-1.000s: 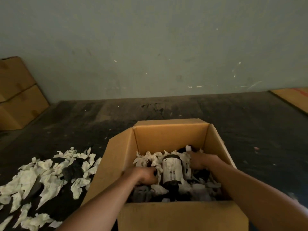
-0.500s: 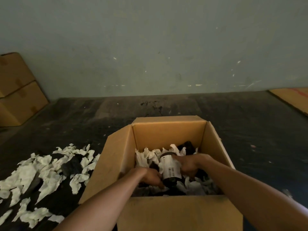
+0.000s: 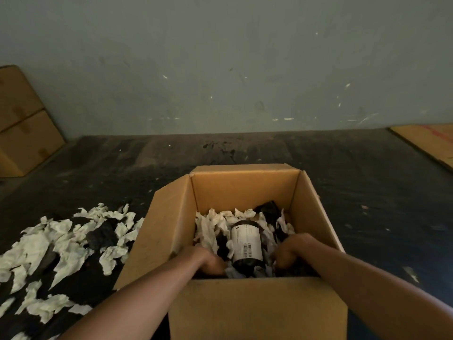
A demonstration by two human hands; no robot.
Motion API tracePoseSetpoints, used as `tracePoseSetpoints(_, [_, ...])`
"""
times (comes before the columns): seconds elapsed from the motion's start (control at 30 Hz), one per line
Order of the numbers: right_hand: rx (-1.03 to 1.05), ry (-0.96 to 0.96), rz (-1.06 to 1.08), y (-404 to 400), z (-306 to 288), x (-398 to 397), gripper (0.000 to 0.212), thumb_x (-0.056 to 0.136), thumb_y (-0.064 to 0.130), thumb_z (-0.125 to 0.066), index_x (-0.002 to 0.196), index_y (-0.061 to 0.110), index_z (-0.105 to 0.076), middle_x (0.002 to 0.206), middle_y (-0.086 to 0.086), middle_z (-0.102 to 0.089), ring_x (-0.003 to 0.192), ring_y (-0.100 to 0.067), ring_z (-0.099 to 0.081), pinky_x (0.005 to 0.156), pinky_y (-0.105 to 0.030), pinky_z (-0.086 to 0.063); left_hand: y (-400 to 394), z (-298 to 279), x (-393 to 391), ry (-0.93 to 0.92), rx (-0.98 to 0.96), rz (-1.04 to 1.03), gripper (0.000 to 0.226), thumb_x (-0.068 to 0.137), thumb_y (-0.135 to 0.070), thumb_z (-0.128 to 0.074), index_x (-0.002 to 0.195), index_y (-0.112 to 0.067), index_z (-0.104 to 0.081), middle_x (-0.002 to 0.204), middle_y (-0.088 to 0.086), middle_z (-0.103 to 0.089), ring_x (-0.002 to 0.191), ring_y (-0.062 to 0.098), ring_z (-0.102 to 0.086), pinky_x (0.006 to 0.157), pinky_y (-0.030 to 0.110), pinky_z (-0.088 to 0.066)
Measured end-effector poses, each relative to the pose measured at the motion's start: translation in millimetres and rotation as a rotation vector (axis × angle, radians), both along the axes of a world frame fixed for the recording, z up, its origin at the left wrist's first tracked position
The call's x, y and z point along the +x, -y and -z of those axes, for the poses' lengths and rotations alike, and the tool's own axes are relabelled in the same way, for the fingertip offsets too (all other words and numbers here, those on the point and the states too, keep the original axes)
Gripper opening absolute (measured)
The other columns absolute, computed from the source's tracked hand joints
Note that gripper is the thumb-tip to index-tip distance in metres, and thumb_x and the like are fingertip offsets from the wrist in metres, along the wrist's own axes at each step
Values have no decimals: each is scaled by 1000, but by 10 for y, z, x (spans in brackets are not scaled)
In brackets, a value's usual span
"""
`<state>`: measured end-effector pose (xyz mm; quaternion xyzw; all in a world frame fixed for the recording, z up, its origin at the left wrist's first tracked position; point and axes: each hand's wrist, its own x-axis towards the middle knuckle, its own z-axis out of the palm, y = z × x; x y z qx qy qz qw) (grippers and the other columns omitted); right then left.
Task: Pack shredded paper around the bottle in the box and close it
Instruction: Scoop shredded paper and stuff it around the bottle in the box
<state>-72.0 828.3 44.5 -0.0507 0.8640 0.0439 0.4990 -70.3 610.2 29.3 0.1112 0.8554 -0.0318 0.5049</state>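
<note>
White crumpled paper [image 3: 210,229] is burying the fingers of both hands inside the box. The left hand [image 3: 208,262] is pressing down into this packing just left of the bottle's near end. Its fingers are curling under and out of sight, so whether they are gripping anything cannot be told. The right hand [image 3: 291,251] is digging in just right of the bottle, knuckles up, with its fingers bending down into paper and dark scraps. Its grip cannot be told either.

Between the two hands the dark bottle [image 3: 246,244] is lying on the packing. Its white barcoded label is facing up and its length is running from the near wall toward the far wall. Whether either hand is touching the bottle is not showing. Black wadding [image 3: 268,209] is showing at the far side of the packing.

The cardboard box [image 3: 245,190] is standing open, with its side flaps rising at left and right. Both forearms are crossing its near rim.

Left of the box, white paper scraps [image 3: 61,241] are lying scattered on the dark surface [image 3: 367,192], with dark pieces [image 3: 101,235] lying among them. At far left, two closed cartons [image 3: 24,133] are sitting stacked against the grey-green wall [image 3: 220,57]. At far right, a flat cardboard sheet [image 3: 431,141] is lying near the wall.
</note>
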Motion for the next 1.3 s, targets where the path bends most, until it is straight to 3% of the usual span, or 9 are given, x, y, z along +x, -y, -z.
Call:
tracePoseSetpoints(0.17, [-113, -100, 43, 39, -399, -41, 56, 95, 35, -56, 147, 21, -39, 148, -6, -44, 130, -27, -48, 100, -40, -43, -53, -315, 10, -22, 64, -13, 63, 98, -41, -50, 153, -17, -30, 158, 5, -31, 144, 28, -31, 112, 39, -30])
tracePoseSetpoints(0.3, [-190, -13, 96, 7, -346, -77, 43, 92, 29, -57, 134, 23, -51, 131, -6, -57, 114, -23, -59, 97, -42, -51, 22, -336, -152, -148, -6, -35, 70, 92, -40, -58, 149, -9, -32, 148, 12, -44, 129, 30, -49, 101, 37, -45])
tracePoseSetpoints(0.4, [-92, 58, 27, 20, -45, -28, 47, 91, 38, -57, 136, 24, -51, 131, -5, -58, 118, -23, -57, 99, -43, -46, 42, -216, -133, -129, -32, -31, 77, 95, -45, -54, 155, -15, -19, 158, 9, -29, 142, 30, -33, 108, 37, -34])
tracePoseSetpoints(0.53, [-187, -190, 55, -35, -141, -79, 37, 97, 30, -52, 131, 16, -55, 127, -7, -61, 106, -21, -61, 86, -33, -49, 64, 5, -232, -273, -8, -67, 96, 84, -55, -61, 157, -23, -7, 166, 4, -7, 151, 28, -12, 119, 50, -21])
tracePoseSetpoints(0.6, [-272, -328, 125, -110, -237, -203, 38, 99, 30, -46, 134, 14, -49, 134, -11, -54, 110, -24, -56, 85, -32, -42, 65, -26, -328, -319, 6, -182, 89, 87, -49, -56, 156, -24, -6, 166, 5, -6, 150, 30, -13, 117, 52, -23])
tracePoseSetpoints(0.67, [-295, -490, 237, -184, -171, -365, 48, 100, 41, -39, 144, 23, -33, 149, -13, -33, 130, -32, -41, 102, -43, -37, 12, -91, -402, -410, 82, -260, 84, 91, -60, -41, 156, -25, -1, 166, 5, 3, 150, 35, -2, 118, 54, -15])
tracePoseSetpoints(0.83, [-255, -498, 294, -124, 392, -454, 65, 101, 54, -18, 152, 36, 18, 160, -5, 29, 146, -36, 23, 118, -60, 4, -50, 218, -511, -495, 188, -281, 80, 94, -69, -14, 152, -28, 23, 158, 0, 35, 145, 33, 29, 118, 52, 10])
tracePoseSetpoints(1.17, [-176, -336, 215, -147, 869, -696, 70, 100, 57, -17, 152, 30, 21, 161, -10, 25, 146, -38, 23, 117, -59, 7, 6, 779, -836, -343, 84, 21, 73, 93, -54, -4, 155, -21, 14, 157, 6, 35, 142, 38, 34, 114, 64, 10])
tracePoseSetpoints(1.3, [-177, -279, 171, -213, 603, -761, 82, 91, 72, -25, 151, 38, 19, 162, -10, 22, 147, -40, 20, 117, -60, 6, 26, 617, -859, -367, 134, -116, 66, 99, -53, -12, 153, -31, 19, 158, -2, 33, 144, 36, 29, 117, 60, 5])
